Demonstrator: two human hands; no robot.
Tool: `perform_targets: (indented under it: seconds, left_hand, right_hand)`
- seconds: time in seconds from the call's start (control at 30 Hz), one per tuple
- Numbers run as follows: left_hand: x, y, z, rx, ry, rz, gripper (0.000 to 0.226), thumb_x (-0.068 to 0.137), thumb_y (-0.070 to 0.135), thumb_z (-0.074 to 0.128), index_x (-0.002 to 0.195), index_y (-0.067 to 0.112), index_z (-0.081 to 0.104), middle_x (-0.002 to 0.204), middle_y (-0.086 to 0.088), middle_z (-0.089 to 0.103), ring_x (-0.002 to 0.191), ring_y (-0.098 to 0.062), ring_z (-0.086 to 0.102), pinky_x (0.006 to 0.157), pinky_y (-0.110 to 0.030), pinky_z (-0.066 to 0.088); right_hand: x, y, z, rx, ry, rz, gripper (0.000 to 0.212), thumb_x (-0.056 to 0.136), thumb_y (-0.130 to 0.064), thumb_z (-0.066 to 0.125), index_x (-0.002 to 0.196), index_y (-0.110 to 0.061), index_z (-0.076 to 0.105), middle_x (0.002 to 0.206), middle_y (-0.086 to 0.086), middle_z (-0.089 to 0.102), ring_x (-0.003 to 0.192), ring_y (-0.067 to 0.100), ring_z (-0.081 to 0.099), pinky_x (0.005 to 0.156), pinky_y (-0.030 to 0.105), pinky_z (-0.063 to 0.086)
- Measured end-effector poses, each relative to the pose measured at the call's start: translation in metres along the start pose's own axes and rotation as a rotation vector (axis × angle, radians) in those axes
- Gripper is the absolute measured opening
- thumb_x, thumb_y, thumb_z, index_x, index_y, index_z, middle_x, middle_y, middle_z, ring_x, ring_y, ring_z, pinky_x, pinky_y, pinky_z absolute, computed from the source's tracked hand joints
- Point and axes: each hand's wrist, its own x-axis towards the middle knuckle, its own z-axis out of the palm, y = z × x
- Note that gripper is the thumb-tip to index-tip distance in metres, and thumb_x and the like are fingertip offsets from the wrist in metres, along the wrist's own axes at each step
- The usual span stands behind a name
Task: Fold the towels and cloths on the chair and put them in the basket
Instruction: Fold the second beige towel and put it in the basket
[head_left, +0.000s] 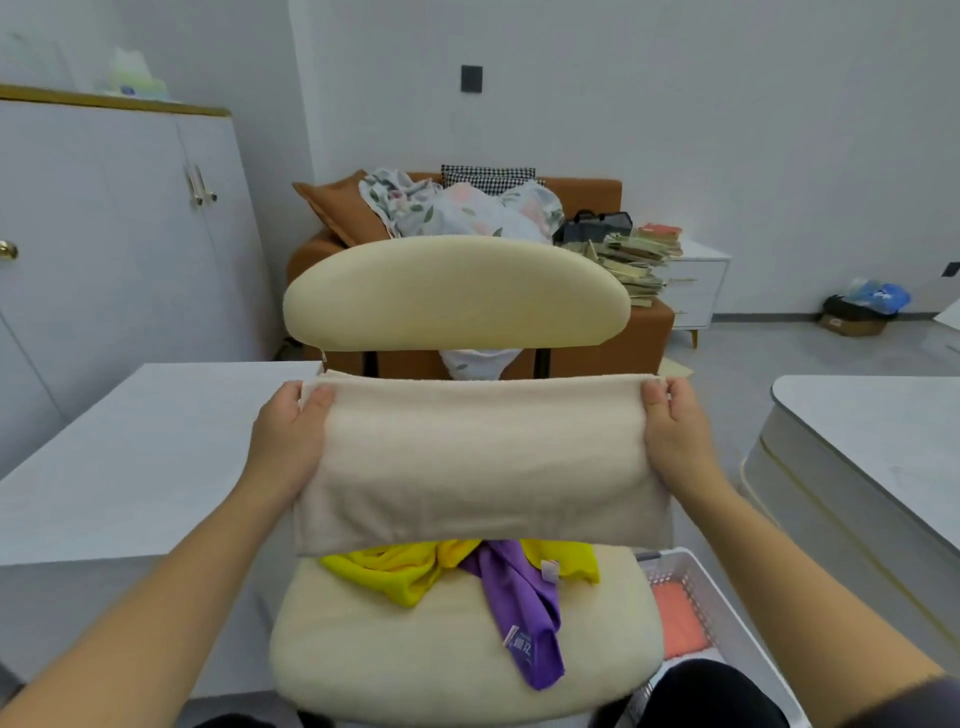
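Note:
A beige towel (480, 462) hangs stretched in the air above the cream chair (457, 649), doubled over with its fold along the top. My left hand (291, 431) pinches its upper left corner, and my right hand (672, 423) pinches the upper right corner. Under the towel, on the seat, lie a crumpled yellow cloth (400, 569) and a purple cloth (524, 608) with a label. The white perforated basket (722, 613) stands on the floor right of the chair, with an orange cloth (675, 618) inside it.
A white table (130, 457) stands to the left and another white table (878, 447) to the right. Behind the chair is a brown sofa (582, 358) piled with bedding and papers. White cupboards (119, 234) line the left wall.

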Motion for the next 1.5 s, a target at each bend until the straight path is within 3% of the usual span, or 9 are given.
perform_targets:
  seconds: [0.23, 0.43, 0.67, 0.8, 0.93, 1.1, 1.23, 1.33, 1.5]
  left_hand:
    - [0.05, 0.011, -0.002, -0.106, -0.08, 0.092, 0.015, 0.095, 0.026, 0.053, 0.093, 0.013, 0.06, 0.084, -0.001, 0.06, 0.079, -0.018, 0.053, 0.067, -0.033, 0.042]
    - [0.025, -0.037, -0.021, 0.032, -0.175, 0.258, 0.011, 0.069, 0.019, 0.058, 0.077, 0.026, 0.055, 0.073, 0.002, 0.058, 0.063, -0.004, 0.047, 0.06, -0.01, 0.037]
    - [-0.041, -0.136, -0.014, 0.495, -0.587, 0.44, 0.034, 0.059, 0.024, 0.041, 0.083, 0.048, 0.042, 0.078, 0.016, 0.05, 0.077, -0.001, 0.044, 0.067, -0.034, 0.044]
    - [-0.025, -0.119, -0.002, 0.382, -0.433, 0.309, 0.021, 0.064, 0.02, 0.042, 0.073, 0.035, 0.052, 0.079, 0.01, 0.057, 0.08, -0.011, 0.053, 0.07, -0.033, 0.041]
    - [0.004, -0.096, 0.04, 0.42, -0.326, 0.272, 0.032, 0.077, 0.026, 0.042, 0.098, 0.013, 0.061, 0.099, -0.003, 0.059, 0.095, -0.021, 0.055, 0.083, -0.038, 0.045]
    - [0.038, -0.102, 0.078, 0.298, -0.487, 0.103, 0.032, 0.097, 0.017, 0.042, 0.129, 0.019, 0.048, 0.122, -0.001, 0.058, 0.115, -0.021, 0.053, 0.091, -0.03, 0.039]
    - [0.061, -0.107, 0.086, 0.366, -0.73, 0.072, 0.014, 0.096, 0.026, 0.044, 0.103, 0.032, 0.055, 0.104, 0.009, 0.06, 0.099, -0.012, 0.056, 0.076, -0.019, 0.042]
    - [0.076, -0.097, 0.091, 0.473, -0.9, 0.126, 0.025, 0.082, 0.051, 0.042, 0.089, 0.033, 0.058, 0.095, 0.011, 0.059, 0.092, -0.009, 0.056, 0.076, -0.021, 0.043]
    - [0.092, -0.078, 0.116, 0.477, -0.971, 0.187, 0.031, 0.09, 0.048, 0.054, 0.074, 0.022, 0.056, 0.073, 0.007, 0.053, 0.067, -0.009, 0.048, 0.064, -0.025, 0.037]
  right_hand:
    - [0.049, -0.013, 0.007, 0.093, -0.036, -0.102, 0.014, 0.098, -0.023, 0.047, 0.103, -0.013, 0.055, 0.087, -0.006, 0.054, 0.079, 0.009, 0.051, 0.064, 0.023, 0.042]
    - [0.026, 0.025, -0.001, -0.059, -0.237, -0.213, 0.018, 0.082, 0.0, 0.064, 0.088, -0.016, 0.06, 0.082, -0.009, 0.061, 0.071, 0.001, 0.057, 0.066, 0.013, 0.044]
    - [-0.048, 0.1, 0.009, -0.335, -0.72, -0.079, 0.021, 0.073, -0.008, 0.068, 0.077, -0.027, 0.061, 0.085, -0.016, 0.065, 0.083, 0.0, 0.058, 0.072, 0.013, 0.041]
    - [-0.028, 0.088, 0.015, -0.307, -0.744, -0.033, 0.006, 0.087, -0.028, 0.064, 0.082, -0.024, 0.064, 0.087, -0.01, 0.065, 0.08, -0.001, 0.057, 0.07, 0.012, 0.041]
    - [-0.003, 0.078, 0.053, -0.321, -0.58, -0.116, 0.017, 0.093, -0.025, 0.057, 0.108, -0.02, 0.062, 0.113, -0.004, 0.061, 0.103, 0.009, 0.054, 0.088, 0.022, 0.038]
    - [0.02, 0.095, 0.087, -0.323, -0.625, 0.004, 0.038, 0.097, -0.03, 0.051, 0.131, -0.014, 0.052, 0.13, 0.0, 0.054, 0.123, 0.018, 0.049, 0.093, 0.022, 0.035]
    - [0.035, 0.106, 0.099, -0.307, -0.777, 0.006, 0.029, 0.092, -0.031, 0.058, 0.12, -0.022, 0.058, 0.114, -0.006, 0.06, 0.104, 0.012, 0.056, 0.072, 0.009, 0.043]
    - [0.054, 0.1, 0.108, -0.42, -0.895, -0.03, 0.026, 0.088, -0.04, 0.062, 0.111, -0.027, 0.06, 0.109, -0.005, 0.062, 0.098, 0.012, 0.057, 0.08, 0.023, 0.045]
    - [0.079, 0.076, 0.132, -0.579, -1.081, -0.143, 0.041, 0.091, -0.053, 0.05, 0.09, -0.014, 0.06, 0.087, -0.002, 0.056, 0.078, 0.013, 0.052, 0.068, 0.027, 0.039]
